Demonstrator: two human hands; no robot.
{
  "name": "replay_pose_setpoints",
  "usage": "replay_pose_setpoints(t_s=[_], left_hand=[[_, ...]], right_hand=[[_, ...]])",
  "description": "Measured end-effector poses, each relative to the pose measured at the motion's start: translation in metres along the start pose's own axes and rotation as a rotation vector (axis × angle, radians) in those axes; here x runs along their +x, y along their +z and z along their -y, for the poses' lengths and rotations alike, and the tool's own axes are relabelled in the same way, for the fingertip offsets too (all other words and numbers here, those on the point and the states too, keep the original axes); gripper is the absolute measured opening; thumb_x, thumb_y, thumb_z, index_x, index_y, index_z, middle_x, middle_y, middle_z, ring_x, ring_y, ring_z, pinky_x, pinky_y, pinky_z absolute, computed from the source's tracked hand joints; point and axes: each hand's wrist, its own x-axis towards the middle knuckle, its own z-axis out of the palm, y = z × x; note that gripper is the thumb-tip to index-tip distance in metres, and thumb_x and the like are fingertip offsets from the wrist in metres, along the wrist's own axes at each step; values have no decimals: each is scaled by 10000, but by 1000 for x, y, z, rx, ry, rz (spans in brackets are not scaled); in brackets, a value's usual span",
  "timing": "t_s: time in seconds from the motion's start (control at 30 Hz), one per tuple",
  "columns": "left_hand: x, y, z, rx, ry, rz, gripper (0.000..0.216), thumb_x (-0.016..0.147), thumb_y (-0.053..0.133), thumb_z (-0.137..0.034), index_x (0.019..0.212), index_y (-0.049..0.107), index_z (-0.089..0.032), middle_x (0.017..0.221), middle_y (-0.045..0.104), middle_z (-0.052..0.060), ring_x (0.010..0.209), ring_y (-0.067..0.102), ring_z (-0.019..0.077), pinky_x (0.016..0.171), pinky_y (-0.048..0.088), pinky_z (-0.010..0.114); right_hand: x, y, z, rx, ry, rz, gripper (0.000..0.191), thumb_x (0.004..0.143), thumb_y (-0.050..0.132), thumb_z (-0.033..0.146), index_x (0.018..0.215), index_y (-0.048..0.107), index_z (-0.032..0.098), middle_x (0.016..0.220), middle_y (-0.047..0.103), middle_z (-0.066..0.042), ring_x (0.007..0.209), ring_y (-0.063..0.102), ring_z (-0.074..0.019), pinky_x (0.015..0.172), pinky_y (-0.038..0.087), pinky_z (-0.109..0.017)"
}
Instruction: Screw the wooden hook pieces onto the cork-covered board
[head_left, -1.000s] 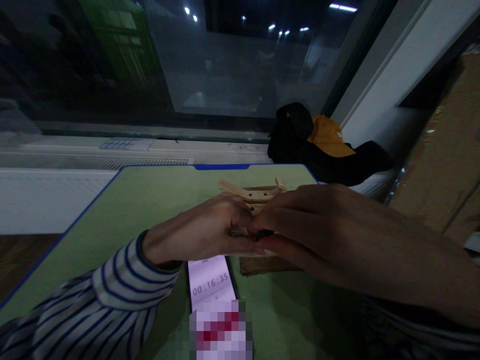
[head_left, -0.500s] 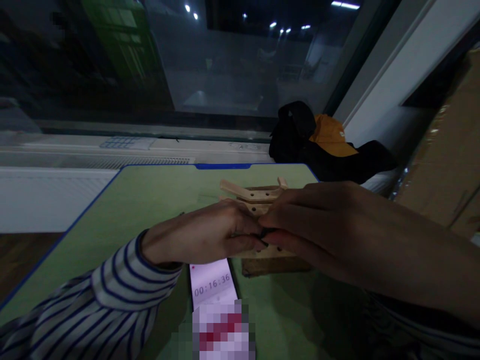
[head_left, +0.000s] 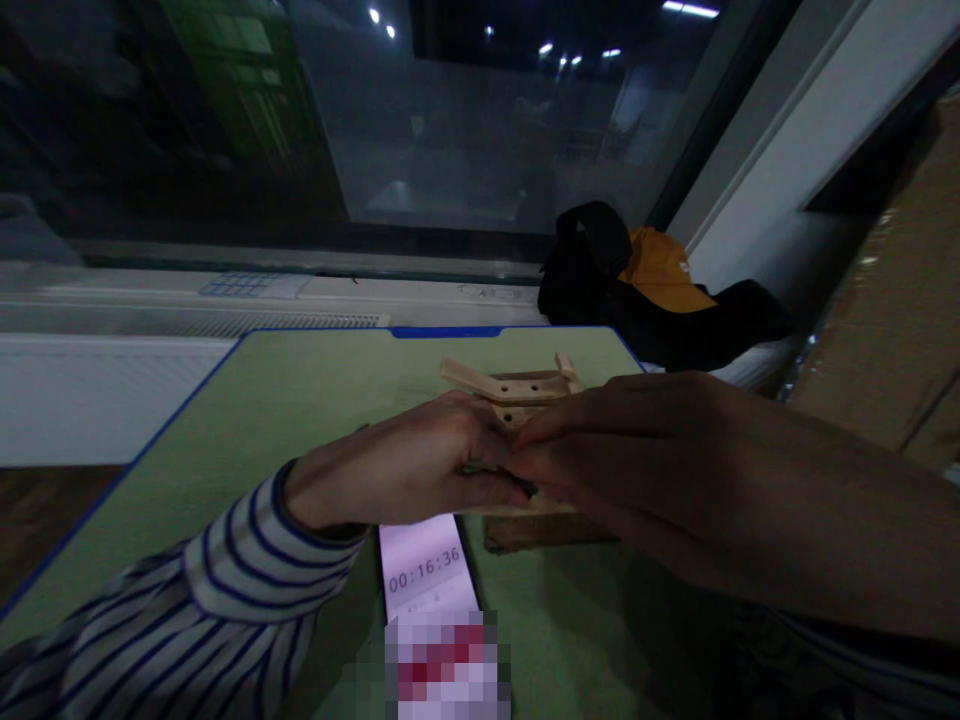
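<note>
Pale wooden strips with round holes (head_left: 517,388) lie across a darker wooden block (head_left: 551,533) on the green table. Over them my left hand (head_left: 450,462) reaches in from the left, its thumb and fingers closed around a small dark piece (head_left: 527,487) that is mostly covered. From the right comes my right hand (head_left: 622,450), fingers pinched together against the left fingertips at the same spot. What the right fingers hold, if anything, is hidden behind the hand itself.
A lit phone (head_left: 429,565) showing a timer lies just below my left wrist. The green tabletop (head_left: 315,375) has a blue edge. Behind it are a windowsill (head_left: 420,298), black cloth items (head_left: 589,260) and an orange cap (head_left: 664,270). A cardboard box (head_left: 885,290) stands at the right.
My right hand has shifted slightly down and left, closer over the left fingertips, covering more of the near strip. My left hand stays nearly in place.
</note>
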Motion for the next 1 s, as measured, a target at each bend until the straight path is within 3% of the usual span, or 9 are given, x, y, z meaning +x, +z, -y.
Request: replay_pose_setpoints(t_s=[0.1,0.3,0.5,0.67,0.77,0.9,1.0], left_hand=[[-1,0,1,-38,17,31,143,877,551,-128,900,683,-178,894,691,5,850,615,129,825,435,235],[-3,0,3,21,-73,64,189,906,532,-245,897,693,-147,801,693,18,740,618,133,702,453,217],[-2,-1,-1,101,-88,-25,205,864,597,-331,918,698,-161,853,702,25,795,632,150,753,464,235],[2,0,-2,83,22,-59,130,863,605,-254,806,690,-173,862,692,11,893,620,150,917,434,285],[1,-1,-2,43,-8,-28,110,868,598,-221,836,681,-156,897,696,21,897,621,150,886,448,277],[-2,0,1,-34,-29,46,178,897,535,-152,990,682,-188,992,699,11,917,625,140,849,455,251],[-3,2,3,-12,-58,54,176,911,521,-195,969,685,-168,927,703,18,868,632,140,802,463,246]], right_hand=[[2,1,0,-38,10,-18,146,905,497,137,976,615,185,931,658,-22,787,613,-155,681,441,-300],[6,0,2,-108,29,-47,156,831,616,143,982,621,181,878,679,-29,675,621,-168,572,432,-292],[4,-1,3,-89,69,-32,167,856,597,197,1021,622,186,928,686,-40,748,648,-185,629,477,-304],[1,-1,0,-18,12,-12,206,932,469,199,1078,612,176,1117,655,-65,929,632,-179,774,489,-310],[2,-1,-1,16,5,32,223,942,427,146,1043,621,187,1107,658,-38,943,621,-157,816,476,-302],[5,0,0,-54,44,-12,165,903,512,171,1030,616,183,1023,675,-52,802,635,-173,679,484,-301],[8,2,1,-99,42,-20,157,855,579,142,1003,619,174,923,680,-44,730,628,-168,623,460,-288]])
